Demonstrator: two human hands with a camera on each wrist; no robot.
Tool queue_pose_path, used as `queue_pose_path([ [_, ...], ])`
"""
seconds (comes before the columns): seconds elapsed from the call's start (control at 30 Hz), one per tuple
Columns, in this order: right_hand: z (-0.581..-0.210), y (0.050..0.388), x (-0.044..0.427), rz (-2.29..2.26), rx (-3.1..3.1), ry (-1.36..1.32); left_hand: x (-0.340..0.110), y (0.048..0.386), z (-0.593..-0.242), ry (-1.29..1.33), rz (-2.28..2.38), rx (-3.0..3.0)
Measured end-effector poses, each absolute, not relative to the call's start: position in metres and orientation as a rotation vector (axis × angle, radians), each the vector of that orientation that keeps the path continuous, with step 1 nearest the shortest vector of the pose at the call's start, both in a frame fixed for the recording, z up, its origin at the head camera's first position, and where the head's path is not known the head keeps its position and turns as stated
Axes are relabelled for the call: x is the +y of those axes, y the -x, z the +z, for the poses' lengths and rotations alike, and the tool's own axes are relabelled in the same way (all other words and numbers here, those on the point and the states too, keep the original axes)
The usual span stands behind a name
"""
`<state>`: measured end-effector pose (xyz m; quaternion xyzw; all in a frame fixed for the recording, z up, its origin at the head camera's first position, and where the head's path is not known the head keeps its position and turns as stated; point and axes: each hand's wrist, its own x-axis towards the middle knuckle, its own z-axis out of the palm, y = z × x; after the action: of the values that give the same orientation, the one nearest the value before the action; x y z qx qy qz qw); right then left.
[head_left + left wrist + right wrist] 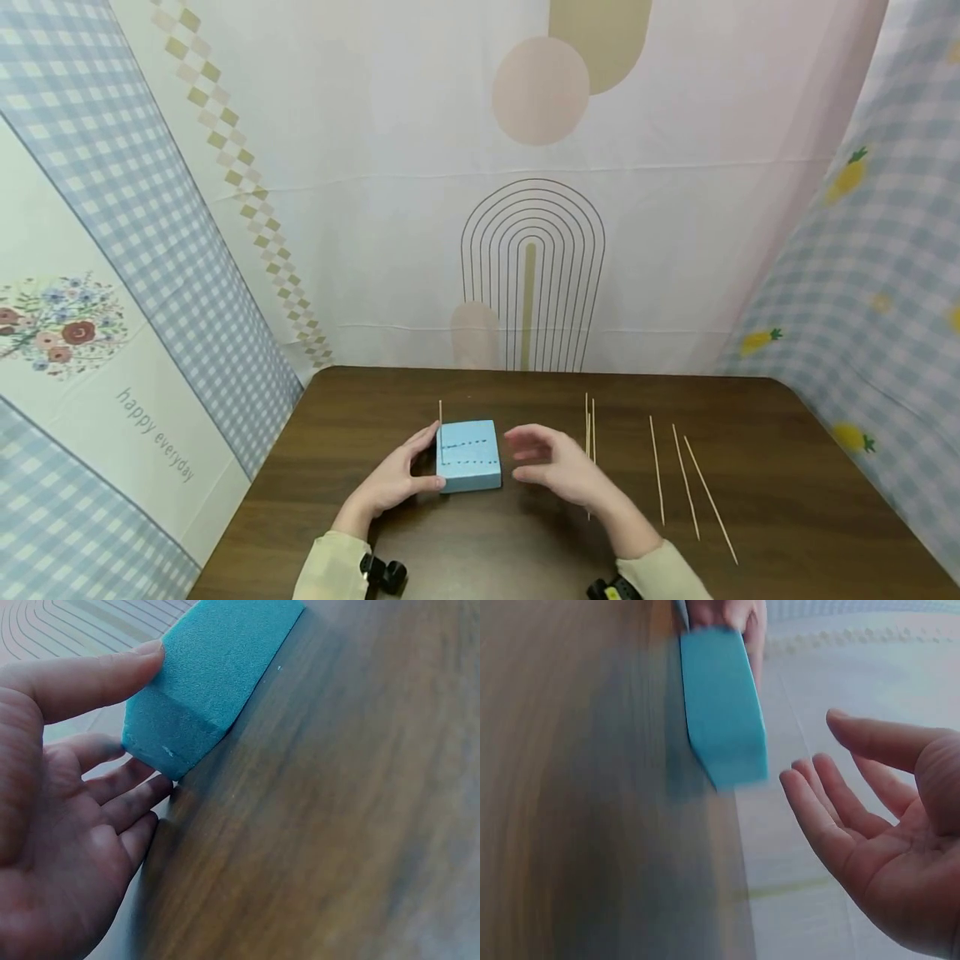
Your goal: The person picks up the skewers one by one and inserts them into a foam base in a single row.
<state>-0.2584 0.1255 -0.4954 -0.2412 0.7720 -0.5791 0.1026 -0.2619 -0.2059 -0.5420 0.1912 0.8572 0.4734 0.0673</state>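
A light-blue foam block point(468, 477) lies on the table, with two dotted rows of small dark marks across its top. One thin wooden stick point(441, 433) stands upright from the block near its left side. My left hand point(390, 481) holds the block at its left end, the thumb on the near side and the fingers toward the far side. In the left wrist view the thumb presses the blue face. Just right of the block, apart from it, is my right hand point(558, 467), fingers loosely bent and nothing between them. The right wrist view shows that hand point(889, 840) empty too.
Several thin wooden sticks point(692, 483) lie on the brown table point(480, 554) to the right. Others point(587, 408) lie behind the right hand, partly covered by it. A patterned cloth point(375, 250) hangs behind the table, with checked cloths at both sides.
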Motion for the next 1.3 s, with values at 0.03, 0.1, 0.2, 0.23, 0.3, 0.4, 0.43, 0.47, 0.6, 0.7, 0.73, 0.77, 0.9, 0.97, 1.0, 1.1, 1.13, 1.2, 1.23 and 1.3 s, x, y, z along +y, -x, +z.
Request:
queue_pose_path([
  [0.03,-0.495,0.258,0.136,-1.709,2.285,0.715,-0.206,0.262,-0.542,-0.577,1.429,2.582],
  [0.1,-0.494,0.258,0.158,-1.718,2.292,0.705,-0.205,0.262,-0.542,-0.575,1.433,2.581],
  [0.2,-0.494,0.258,0.192,-1.716,2.326,0.68,-0.204,0.262,-0.542,-0.573,1.436,2.576],
  [0.23,-0.494,0.258,0.203,-1.711,2.342,0.676,-0.204,0.262,-0.542,-0.572,1.436,2.575],
  [0.3,-0.494,0.259,0.225,-1.695,2.382,0.645,-0.203,0.263,-0.542,-0.568,1.439,2.572],
  [0.4,-0.493,0.258,0.255,-1.67,2.436,0.573,-0.202,0.263,-0.542,-0.565,1.441,2.57],
  [0.43,-0.493,0.258,0.265,-1.661,2.449,0.543,-0.201,0.263,-0.542,-0.563,1.439,2.573],
  [0.47,-0.492,0.257,0.274,-1.651,2.461,0.516,-0.201,0.264,-0.542,-0.561,1.437,2.574],
  [0.6,-0.495,0.255,0.308,-1.614,2.47,0.446,-0.201,0.266,-0.544,-0.554,1.42,2.59],
  [0.7,-0.501,0.255,0.332,-1.593,2.454,0.404,-0.201,0.267,-0.543,-0.55,1.422,2.592],
  [0.73,-0.503,0.255,0.339,-1.588,2.442,0.389,-0.201,0.267,-0.543,-0.55,1.425,2.591],
  [0.77,-0.505,0.255,0.346,-1.582,2.431,0.374,-0.201,0.267,-0.543,-0.549,1.428,2.587],
  [0.9,-0.509,0.257,0.369,-1.552,2.381,0.33,-0.202,0.266,-0.541,-0.542,1.436,2.578],
  [0.97,-0.51,0.257,0.376,-1.549,2.366,0.306,-0.203,0.266,-0.541,-0.538,1.436,2.578],
  [1.0,-0.511,0.257,0.379,-1.546,2.364,0.293,-0.204,0.266,-0.541,-0.535,1.436,2.579],
  [1.1,-0.511,0.258,0.385,-1.537,2.373,0.249,-0.204,0.265,-0.54,-0.523,1.441,2.578],
  [1.13,-0.512,0.258,0.387,-1.53,2.381,0.231,-0.203,0.265,-0.54,-0.521,1.442,2.577],
  [1.2,-0.513,0.259,0.39,-1.507,2.397,0.195,-0.203,0.265,-0.54,-0.515,1.444,2.575],
  [1.23,-0.514,0.259,0.391,-1.493,2.406,0.174,-0.203,0.265,-0.539,-0.512,1.447,2.573],
  [1.3,-0.516,0.261,0.394,-1.47,2.416,0.129,-0.202,0.264,-0.54,-0.508,1.456,2.568],
])
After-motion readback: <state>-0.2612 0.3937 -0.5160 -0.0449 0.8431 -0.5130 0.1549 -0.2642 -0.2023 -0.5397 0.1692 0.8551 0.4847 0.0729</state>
